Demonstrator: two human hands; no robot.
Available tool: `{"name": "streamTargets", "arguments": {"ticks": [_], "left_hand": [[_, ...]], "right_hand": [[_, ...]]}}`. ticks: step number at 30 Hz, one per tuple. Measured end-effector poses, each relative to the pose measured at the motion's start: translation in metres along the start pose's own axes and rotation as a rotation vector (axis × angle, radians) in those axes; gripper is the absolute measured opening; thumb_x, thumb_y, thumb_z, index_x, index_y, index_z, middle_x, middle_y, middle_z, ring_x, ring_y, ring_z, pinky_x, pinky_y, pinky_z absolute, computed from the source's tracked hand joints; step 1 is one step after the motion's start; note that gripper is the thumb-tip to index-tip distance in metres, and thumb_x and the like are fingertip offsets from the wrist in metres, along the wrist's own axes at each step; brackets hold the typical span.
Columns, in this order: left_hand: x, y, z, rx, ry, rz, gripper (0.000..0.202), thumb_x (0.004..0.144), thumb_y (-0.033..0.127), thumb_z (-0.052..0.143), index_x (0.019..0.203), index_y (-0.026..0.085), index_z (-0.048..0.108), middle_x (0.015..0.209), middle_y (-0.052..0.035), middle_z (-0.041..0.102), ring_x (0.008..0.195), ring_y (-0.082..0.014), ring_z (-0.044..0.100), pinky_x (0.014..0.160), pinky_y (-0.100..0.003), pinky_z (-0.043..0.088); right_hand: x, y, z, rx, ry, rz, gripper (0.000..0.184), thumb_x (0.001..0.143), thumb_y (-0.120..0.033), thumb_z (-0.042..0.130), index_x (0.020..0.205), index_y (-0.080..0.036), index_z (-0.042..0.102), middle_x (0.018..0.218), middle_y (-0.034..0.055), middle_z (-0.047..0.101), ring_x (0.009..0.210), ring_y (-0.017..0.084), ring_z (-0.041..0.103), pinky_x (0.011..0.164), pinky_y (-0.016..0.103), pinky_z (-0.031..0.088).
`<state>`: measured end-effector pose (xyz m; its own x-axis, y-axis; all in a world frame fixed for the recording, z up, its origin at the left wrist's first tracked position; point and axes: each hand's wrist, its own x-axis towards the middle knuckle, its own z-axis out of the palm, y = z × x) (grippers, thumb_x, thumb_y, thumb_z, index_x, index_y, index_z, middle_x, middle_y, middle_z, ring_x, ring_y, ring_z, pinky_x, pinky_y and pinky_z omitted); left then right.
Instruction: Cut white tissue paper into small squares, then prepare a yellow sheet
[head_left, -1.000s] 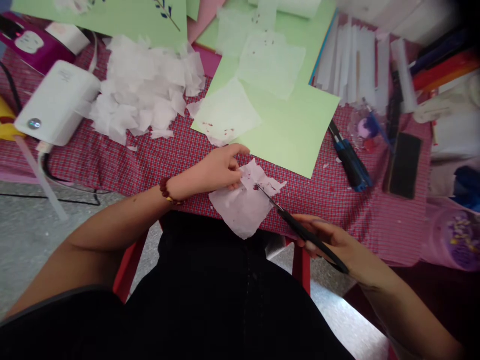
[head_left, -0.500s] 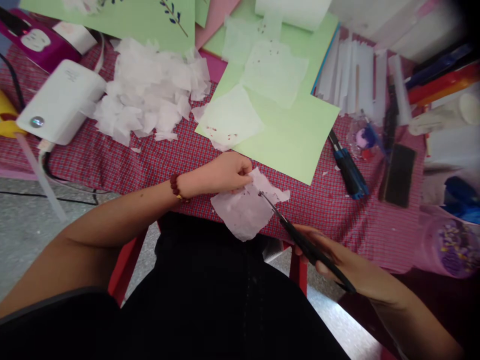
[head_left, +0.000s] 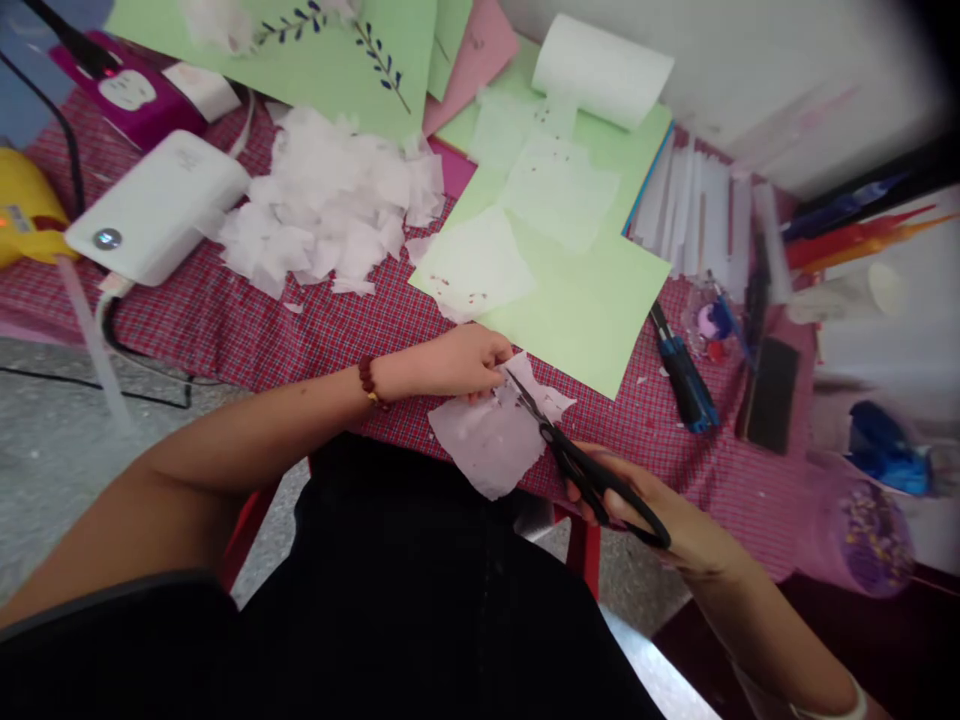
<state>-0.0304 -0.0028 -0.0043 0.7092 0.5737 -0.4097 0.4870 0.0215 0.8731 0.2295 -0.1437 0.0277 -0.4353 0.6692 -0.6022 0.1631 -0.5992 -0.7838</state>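
Observation:
My left hand (head_left: 471, 362) pinches the upper left edge of a thin white tissue sheet (head_left: 489, 450) marked with small dark spots. That sheet overhangs the front edge of the table above my lap. In my right hand (head_left: 637, 495) is a pair of black-handled scissors (head_left: 576, 465), its blades lying over the sheet with the tips close to my left fingers. Just beyond, a white tissue piece (head_left: 480, 265) with reddish marks rests on a light green sheet (head_left: 577, 320). A heap of cut white tissue pieces (head_left: 337, 190) lies farther left.
A white power bank (head_left: 161, 205) with a cable sits at the left, beside a yellow tool (head_left: 30, 215). A tissue roll (head_left: 604, 70) stands at the back. To the right lie a blue-black utility knife (head_left: 686, 375), a dark block (head_left: 771, 395) and a pink container (head_left: 862, 530).
The scissors have moved up and left, their tips now near my left fingers, and their handles are spread wider. My left hand keeps its hold on the tissue. The camera view has shifted.

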Motion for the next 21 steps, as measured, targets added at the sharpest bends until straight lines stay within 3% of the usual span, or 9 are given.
{"name": "streamTargets", "arguments": {"ticks": [5,11,21], "left_hand": [[0.0003,-0.0004,-0.0022,-0.074,-0.044,-0.007,0.013,0.068,0.008,0.048,0.075,0.015,0.056,0.057,0.0019,0.06,0.048,-0.0101,0.058,0.046,-0.017,0.042],[-0.001,-0.001,-0.0072,-0.134,-0.092,0.022,0.014,0.074,0.014,0.049,0.082,0.014,0.061,0.062,0.0008,0.062,0.05,-0.0092,0.058,0.049,-0.017,0.045],[-0.0001,-0.0013,-0.0055,-0.172,-0.089,0.008,0.014,0.072,0.01,0.048,0.08,0.015,0.058,0.063,0.0,0.063,0.051,-0.0099,0.057,0.05,-0.019,0.046]], "right_hand": [[0.0045,-0.0003,-0.0014,0.032,0.002,0.045,0.073,0.076,-0.06,0.07,0.135,-0.021,0.052,0.089,0.0047,0.058,0.07,0.014,0.053,0.061,0.025,0.047],[0.0034,0.0011,-0.0003,-0.006,0.045,0.002,0.07,0.076,-0.061,0.07,0.132,-0.023,0.054,0.089,0.004,0.057,0.07,0.015,0.051,0.061,0.025,0.046],[0.0064,0.0036,0.0012,-0.046,0.065,-0.044,0.069,0.076,-0.061,0.07,0.131,-0.023,0.055,0.088,0.0037,0.057,0.069,0.015,0.05,0.062,0.027,0.044]]}}
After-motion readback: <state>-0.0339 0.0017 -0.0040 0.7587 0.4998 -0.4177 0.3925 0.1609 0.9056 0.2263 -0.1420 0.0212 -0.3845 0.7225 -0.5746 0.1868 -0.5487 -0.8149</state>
